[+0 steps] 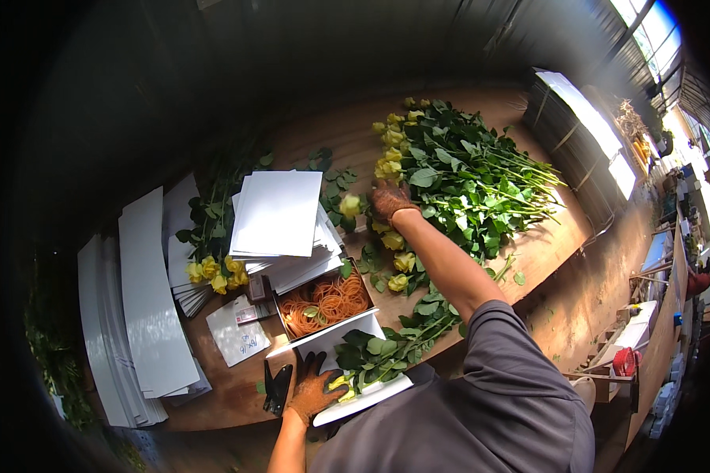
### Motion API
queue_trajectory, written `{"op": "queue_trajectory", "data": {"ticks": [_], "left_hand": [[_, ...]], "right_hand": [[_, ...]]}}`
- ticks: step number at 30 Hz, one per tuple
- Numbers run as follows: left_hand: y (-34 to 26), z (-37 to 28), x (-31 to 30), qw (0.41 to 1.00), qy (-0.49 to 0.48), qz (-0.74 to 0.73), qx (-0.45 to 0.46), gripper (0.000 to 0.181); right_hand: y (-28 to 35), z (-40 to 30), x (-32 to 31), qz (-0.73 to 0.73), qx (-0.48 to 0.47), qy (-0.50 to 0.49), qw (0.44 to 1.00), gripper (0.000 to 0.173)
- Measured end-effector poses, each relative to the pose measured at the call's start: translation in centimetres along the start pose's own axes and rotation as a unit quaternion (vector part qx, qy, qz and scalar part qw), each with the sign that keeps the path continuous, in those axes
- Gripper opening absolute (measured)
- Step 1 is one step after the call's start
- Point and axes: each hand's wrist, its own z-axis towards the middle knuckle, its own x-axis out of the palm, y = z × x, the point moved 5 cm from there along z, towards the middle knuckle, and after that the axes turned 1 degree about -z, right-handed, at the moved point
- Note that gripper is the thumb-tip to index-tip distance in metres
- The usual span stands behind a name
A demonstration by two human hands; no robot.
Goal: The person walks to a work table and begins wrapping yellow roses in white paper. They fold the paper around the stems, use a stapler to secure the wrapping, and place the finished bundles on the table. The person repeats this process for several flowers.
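Observation:
My left hand [316, 391], in an orange and black work glove, rests on yellow rose heads [340, 385] lying in a folded white sheet [367, 394] at the table's near edge. Their leafy stems point right. Stretched forward, my right hand [389, 200], gloved too, is at the yellow heads of a large pile of roses [455, 171]; a blurred yellow rose [349, 205] is just left of its fingers. Whether the fingers grip it cannot be told. Between the hands stands a box of orange rubber bands [325, 301]. A black stapler-like tool [277, 387] is beside my left hand.
White sheets [278, 213] are stacked behind the box, and long white boards [154, 295] stand at the left. More yellow roses [216, 273] lie between them. A strapped cardboard stack [574, 142] occupies the table's far right. Beyond the table edge, a person's red sleeve [697, 281] shows.

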Motion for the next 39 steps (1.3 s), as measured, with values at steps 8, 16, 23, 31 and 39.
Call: {"op": "queue_trajectory", "data": {"ticks": [8, 16, 23, 31, 39], "left_hand": [[0.2, 0.4, 1.2, 0.991, -0.114, -0.075, -0.001, 0.033], [2.1, 0.7, 3.0, 0.974, -0.08, -0.198, -0.074, 0.049], [0.8, 0.1, 1.1, 0.953, -0.191, -0.225, -0.07, 0.107], [0.1, 0.6, 0.9, 0.989, -0.135, -0.05, -0.03, 0.056], [-0.7, 0.4, -0.1, 0.993, -0.104, -0.038, -0.041, 0.053]], "right_hand": [[-1.6, -15.7, -16.0, 0.247, -0.167, -0.315, 0.901, 0.029], [12.3, -27.5, -15.0, 0.244, -0.357, 0.008, 0.902, 0.031], [17.2, -26.0, 9.7, 0.219, -0.409, 0.046, 0.885, 0.026], [17.0, -27.3, 10.8, 0.154, -0.419, 0.022, 0.894, 0.026], [1.1, -13.5, -5.5, 0.335, -0.171, 0.204, 0.904, 0.046]]}}
